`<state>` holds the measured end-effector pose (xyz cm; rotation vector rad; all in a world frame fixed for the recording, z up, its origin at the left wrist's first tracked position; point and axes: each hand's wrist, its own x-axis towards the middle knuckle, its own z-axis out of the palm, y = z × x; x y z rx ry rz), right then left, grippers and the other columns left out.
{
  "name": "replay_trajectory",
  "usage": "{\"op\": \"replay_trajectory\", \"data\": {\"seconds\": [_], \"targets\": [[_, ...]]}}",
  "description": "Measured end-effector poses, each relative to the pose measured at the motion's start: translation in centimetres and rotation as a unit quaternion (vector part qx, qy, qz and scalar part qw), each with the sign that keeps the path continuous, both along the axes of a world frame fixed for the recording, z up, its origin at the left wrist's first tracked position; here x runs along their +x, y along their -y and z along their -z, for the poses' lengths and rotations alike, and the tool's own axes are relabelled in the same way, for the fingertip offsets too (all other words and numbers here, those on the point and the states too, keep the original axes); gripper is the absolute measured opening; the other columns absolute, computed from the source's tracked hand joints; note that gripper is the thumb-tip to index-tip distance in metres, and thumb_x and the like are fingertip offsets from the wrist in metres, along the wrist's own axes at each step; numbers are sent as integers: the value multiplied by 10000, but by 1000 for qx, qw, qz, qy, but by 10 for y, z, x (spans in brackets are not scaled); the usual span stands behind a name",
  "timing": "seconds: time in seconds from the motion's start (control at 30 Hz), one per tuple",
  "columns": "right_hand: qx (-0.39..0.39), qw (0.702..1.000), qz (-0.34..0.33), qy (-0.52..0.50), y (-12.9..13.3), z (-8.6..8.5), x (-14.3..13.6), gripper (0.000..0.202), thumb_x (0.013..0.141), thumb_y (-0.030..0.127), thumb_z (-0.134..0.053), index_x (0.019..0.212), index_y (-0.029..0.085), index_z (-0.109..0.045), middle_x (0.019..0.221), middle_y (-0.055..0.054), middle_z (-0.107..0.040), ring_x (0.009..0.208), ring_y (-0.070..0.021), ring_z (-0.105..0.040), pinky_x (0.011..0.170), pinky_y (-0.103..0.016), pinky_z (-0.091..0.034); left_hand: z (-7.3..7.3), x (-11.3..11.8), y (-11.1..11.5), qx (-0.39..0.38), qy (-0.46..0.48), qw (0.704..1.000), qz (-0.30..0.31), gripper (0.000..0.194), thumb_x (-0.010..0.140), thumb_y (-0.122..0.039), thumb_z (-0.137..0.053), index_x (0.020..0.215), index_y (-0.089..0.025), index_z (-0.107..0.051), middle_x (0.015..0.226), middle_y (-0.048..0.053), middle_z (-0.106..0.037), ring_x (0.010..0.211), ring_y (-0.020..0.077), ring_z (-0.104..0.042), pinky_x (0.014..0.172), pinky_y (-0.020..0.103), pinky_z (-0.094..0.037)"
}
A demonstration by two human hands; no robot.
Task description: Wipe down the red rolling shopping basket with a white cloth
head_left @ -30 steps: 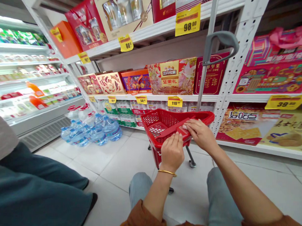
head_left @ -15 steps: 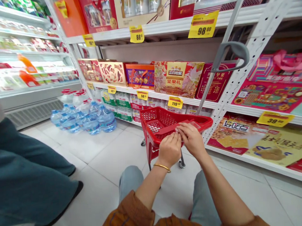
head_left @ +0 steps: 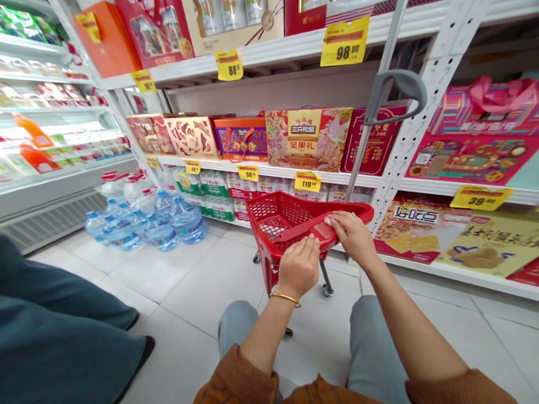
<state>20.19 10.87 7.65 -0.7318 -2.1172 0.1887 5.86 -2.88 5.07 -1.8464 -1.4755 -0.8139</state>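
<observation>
A red plastic shopping basket [head_left: 271,249] on wheeled legs stands in front of my bent knees. My left hand [head_left: 299,263], with a gold bangle at the wrist, has its fingers together over the basket's near rim. My right hand [head_left: 354,237] is to the right, its fingers bent on the red rim and its thumb side toward my left hand. Between the hands lies a smooth red piece with a clear, shiny patch [head_left: 323,230], in front of the red bar [head_left: 293,231] crossing the basket. The undersides of my fingers are hidden.
A metal pole with a grey loop grip [head_left: 396,95] rises behind the basket. Shelves hold gift boxes [head_left: 309,138] and bottled-water packs [head_left: 215,195]. Large water bottles [head_left: 163,224] stand on the floor. A person's dark trousers [head_left: 52,330] are at left, near a chilled display case [head_left: 50,205].
My hands, close together at the fingertips before, have moved apart. The right hand shifted right along the rim, uncovering the red piece with the shiny patch. The view has shifted slightly.
</observation>
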Motion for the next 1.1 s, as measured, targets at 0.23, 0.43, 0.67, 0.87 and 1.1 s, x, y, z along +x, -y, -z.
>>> {"op": "replay_trajectory", "data": {"seconds": [0.23, 0.43, 0.67, 0.87, 1.1], "targets": [[10, 998, -35, -43, 30, -2, -12, 328, 968, 391, -426, 1062, 234, -699, 1085, -95, -702, 1048, -240, -630, 964, -446, -491, -3, 0, 3, 8, -3, 1000, -6, 349, 860, -139, -464, 1156, -81, -640, 1176, 147, -694, 1044, 244, -675, 838, 362, -544], [67, 997, -41, 1, 47, 6, -18, 320, 979, 339, -416, 1125, 225, -677, 1152, -95, -685, 1095, -233, -612, 973, -445, -478, -3, -5, 5, 19, 2, 1000, 2, 331, 868, -147, -473, 1142, -90, -648, 1145, 145, -708, 1021, 236, -684, 837, 357, -549], [71, 997, 5, 14, 22, 9, -9, 311, 981, 355, -422, 1085, 221, -684, 1128, -83, -696, 1097, -226, -622, 1059, -498, -394, -4, -14, 7, 7, 1, 1000, 22, 330, 886, -161, -479, 1172, -120, -639, 1183, 121, -695, 1039, 224, -678, 830, 356, -555], [37, 999, 26, 10, 10, 10, -4, 316, 981, 374, -413, 1101, 240, -673, 1158, -74, -686, 1131, -244, -608, 1070, -567, -353, -7, -20, 7, 6, 1, 1000, 26, 318, 891, -151, -483, 1163, -130, -647, 1175, 115, -699, 1030, 212, -685, 824, 338, -551], [7, 999, 25, -30, 2, 9, 4, 326, 980, 391, -409, 1107, 239, -668, 1147, -82, -680, 1122, -243, -605, 1043, -544, -398, -8, -33, 8, 13, 8, 999, 43, 297, 892, -162, -501, 1145, -149, -657, 1161, 103, -706, 1017, 206, -692, 818, 341, -553]]}}
